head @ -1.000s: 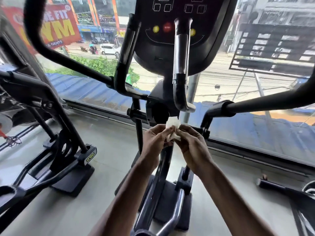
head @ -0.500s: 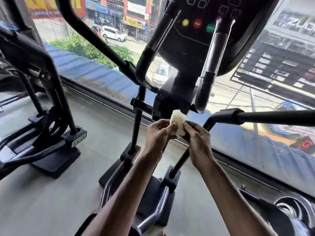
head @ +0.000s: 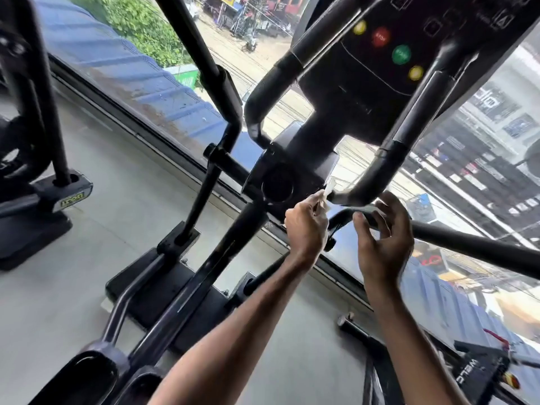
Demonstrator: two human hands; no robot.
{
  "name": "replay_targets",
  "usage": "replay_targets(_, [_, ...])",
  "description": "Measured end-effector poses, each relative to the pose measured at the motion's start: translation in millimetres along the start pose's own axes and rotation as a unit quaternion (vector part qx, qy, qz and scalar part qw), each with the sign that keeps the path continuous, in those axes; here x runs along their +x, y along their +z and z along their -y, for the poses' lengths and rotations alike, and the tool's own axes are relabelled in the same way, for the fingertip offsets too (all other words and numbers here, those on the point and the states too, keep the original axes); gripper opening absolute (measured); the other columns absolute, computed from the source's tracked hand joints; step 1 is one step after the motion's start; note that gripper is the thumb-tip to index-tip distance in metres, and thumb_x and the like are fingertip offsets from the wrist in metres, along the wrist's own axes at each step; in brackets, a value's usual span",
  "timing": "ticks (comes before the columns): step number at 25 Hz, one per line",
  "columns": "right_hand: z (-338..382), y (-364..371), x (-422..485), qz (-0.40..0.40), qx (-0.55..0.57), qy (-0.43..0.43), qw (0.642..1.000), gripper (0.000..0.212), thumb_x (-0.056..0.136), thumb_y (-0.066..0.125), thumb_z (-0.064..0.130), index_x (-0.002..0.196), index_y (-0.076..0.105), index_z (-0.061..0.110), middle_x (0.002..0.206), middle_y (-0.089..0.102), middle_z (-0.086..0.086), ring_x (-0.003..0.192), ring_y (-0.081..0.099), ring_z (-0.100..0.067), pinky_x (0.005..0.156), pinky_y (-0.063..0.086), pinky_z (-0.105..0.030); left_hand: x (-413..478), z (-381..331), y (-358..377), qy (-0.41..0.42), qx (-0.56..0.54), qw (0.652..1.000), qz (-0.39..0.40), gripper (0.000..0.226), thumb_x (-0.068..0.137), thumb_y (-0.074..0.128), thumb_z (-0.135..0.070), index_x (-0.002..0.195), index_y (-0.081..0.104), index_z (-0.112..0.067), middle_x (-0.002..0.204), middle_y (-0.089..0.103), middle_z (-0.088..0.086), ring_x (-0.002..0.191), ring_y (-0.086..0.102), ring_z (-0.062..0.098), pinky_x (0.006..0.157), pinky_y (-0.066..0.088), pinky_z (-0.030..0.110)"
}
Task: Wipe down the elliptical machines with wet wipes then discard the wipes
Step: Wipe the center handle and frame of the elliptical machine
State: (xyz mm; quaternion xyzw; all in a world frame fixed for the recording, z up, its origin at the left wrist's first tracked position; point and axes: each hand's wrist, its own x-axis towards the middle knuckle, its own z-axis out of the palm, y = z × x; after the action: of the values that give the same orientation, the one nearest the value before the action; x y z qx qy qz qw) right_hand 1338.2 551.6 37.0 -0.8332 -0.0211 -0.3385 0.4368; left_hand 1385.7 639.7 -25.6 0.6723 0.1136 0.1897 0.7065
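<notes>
The black elliptical machine (head: 292, 176) fills the head view, tilted. Its console (head: 388, 92) with yellow, red and green buttons is at the upper right. My left hand (head: 306, 226) pinches a small white folded wet wipe (head: 328, 189) just under the machine's round hub, beside the lower end of the curved fixed handlebar (head: 380, 171). My right hand (head: 385, 238) hovers to the right of the wipe with its fingers spread and curled. It is in front of the moving arm bar (head: 467, 241) and holds nothing.
Another elliptical (head: 38, 182) stands on the grey floor at the left. A second machine's base (head: 479, 372) sits at the lower right. The foot pedals (head: 87, 375) are at the bottom left. A large window (head: 175, 92) runs behind the machines.
My right hand has let go of the wipe and moved right, so only my left hand holds it. The view has tilted and moved closer to the machine.
</notes>
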Motion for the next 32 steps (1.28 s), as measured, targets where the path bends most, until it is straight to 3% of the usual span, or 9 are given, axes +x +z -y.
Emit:
replay_targets(4, [5.0, 8.6, 0.4, -0.004, -0.032, -0.071, 0.997, 0.044, 0.086, 0.075, 0.025, 0.125, 0.061, 0.012, 0.114, 0.067, 0.004, 0.103, 0.066, -0.004, 0.095, 0.054, -0.031, 0.1, 8.2, 19.8, 0.107, -0.022, 0.994, -0.004, 0.025, 0.096, 0.065, -0.015, 0.120, 0.072, -0.012, 0.102, 0.076, 0.006, 0.074, 0.074, 0.010, 0.069, 0.060, 0.025])
replay_targets(7, [1.9, 10.8, 2.2, -0.039, -0.072, -0.099, 0.992, 0.035, 0.089, 0.075, 0.034, 0.114, 0.068, 0.010, 0.106, 0.071, 0.000, 0.098, 0.070, -0.018, 0.089, 0.057, -0.047, 3.9, 20.2, 30.8, 0.172, -0.040, 0.984, -0.022, 0.028, 0.090, 0.071, -0.007, 0.118, 0.071, -0.007, 0.101, 0.075, 0.006, 0.070, 0.072, 0.006, 0.065, 0.057, 0.015])
replay_targets(9, [-0.1, 9.8, 3.1, -0.058, -0.105, -0.110, 0.987, 0.032, 0.090, 0.076, 0.033, 0.107, 0.072, 0.007, 0.101, 0.074, -0.004, 0.094, 0.072, -0.021, 0.084, 0.057, -0.051, 9.9, 29.5, 38.3, 0.194, -0.031, 0.980, -0.014, 0.034, 0.088, 0.072, -0.003, 0.121, 0.070, -0.008, 0.097, 0.077, 0.008, 0.066, 0.074, 0.011, 0.063, 0.057, 0.017])
replay_targets(12, [3.8, 7.5, 4.3, -0.055, -0.135, -0.127, 0.981, 0.022, 0.089, 0.078, 0.029, 0.104, 0.072, 0.014, 0.096, 0.075, -0.002, 0.090, 0.073, -0.021, 0.082, 0.058, -0.051, 21.6, 46.8, 50.3, 0.173, 0.011, 0.984, 0.030, 0.041, 0.086, 0.072, 0.000, 0.125, 0.069, -0.013, 0.086, 0.078, 0.010, 0.058, 0.070, 0.016, 0.060, 0.049, 0.015])
replay_targets(16, [7.1, 4.1, 5.8, -0.041, -0.145, -0.133, 0.980, 0.019, 0.088, 0.078, 0.028, 0.104, 0.067, 0.025, 0.096, 0.073, 0.002, 0.092, 0.072, -0.021, 0.083, 0.057, -0.050, 38.4, 64.5, 62.1, 0.097, 0.049, 0.988, 0.109, 0.045, 0.088, 0.062, 0.001, 0.130, 0.064, -0.016, 0.076, 0.069, 0.022, 0.064, 0.071, 0.025, 0.064, 0.055, 0.026])
replay_targets(19, [6.5, 3.3, 6.9, -0.034, -0.136, -0.128, 0.982, 0.019, 0.088, 0.078, 0.029, 0.104, 0.068, 0.025, 0.098, 0.073, 0.003, 0.094, 0.072, -0.024, 0.084, 0.056, -0.052, 43.7, 65.3, 69.0, 0.087, 0.077, 0.989, 0.093, 0.052, 0.087, 0.059, 0.000, 0.134, 0.062, -0.023, 0.069, 0.064, 0.021, 0.049, 0.059, 0.024, 0.055, 0.044, 0.028])
replay_targets(23, [-0.9, 0.9, 6.2, -0.032, -0.128, -0.118, 0.984, 0.021, 0.088, 0.078, 0.032, 0.103, 0.070, 0.019, 0.097, 0.074, -0.003, 0.093, 0.071, -0.028, 0.083, 0.055, -0.055, 27.6, 57.3, 67.7, 0.121, -0.012, 0.992, 0.031, 0.038, 0.089, 0.065, -0.004, 0.125, 0.070, -0.015, 0.093, 0.078, 0.009, 0.071, 0.073, 0.018, 0.065, 0.056, 0.026])
replay_targets(25, [-3.7, 1.8, 5.6, -0.032, -0.118, -0.107, 0.987, 0.022, 0.088, 0.078, 0.033, 0.103, 0.069, 0.019, 0.096, 0.073, -0.005, 0.093, 0.071, -0.030, 0.083, 0.055, -0.055, 37.3, 60.0, 64.7, 0.151, -0.027, 0.987, 0.048, 0.039, 0.089, 0.061, -0.001, 0.125, 0.070, -0.015, 0.104, 0.077, 0.007, 0.084, 0.075, 0.019, 0.073, 0.059, 0.028])
replay_targets(32, [-8.8, 0.8, 5.8, -0.029, -0.112, -0.091, 0.989, 0.031, 0.088, 0.078, 0.035, 0.100, 0.072, 0.007, 0.095, 0.073, -0.008, 0.092, 0.070, -0.033, 0.083, 0.054, -0.056, 65.4, 73.3, 77.2, 0.217, 0.139, 0.957, 0.134, 0.055, 0.077, 0.059, 0.013, 0.129, 0.065, -0.005, 0.125, 0.068, 0.016, 0.101, 0.072, 0.031, 0.074, 0.063, 0.041])
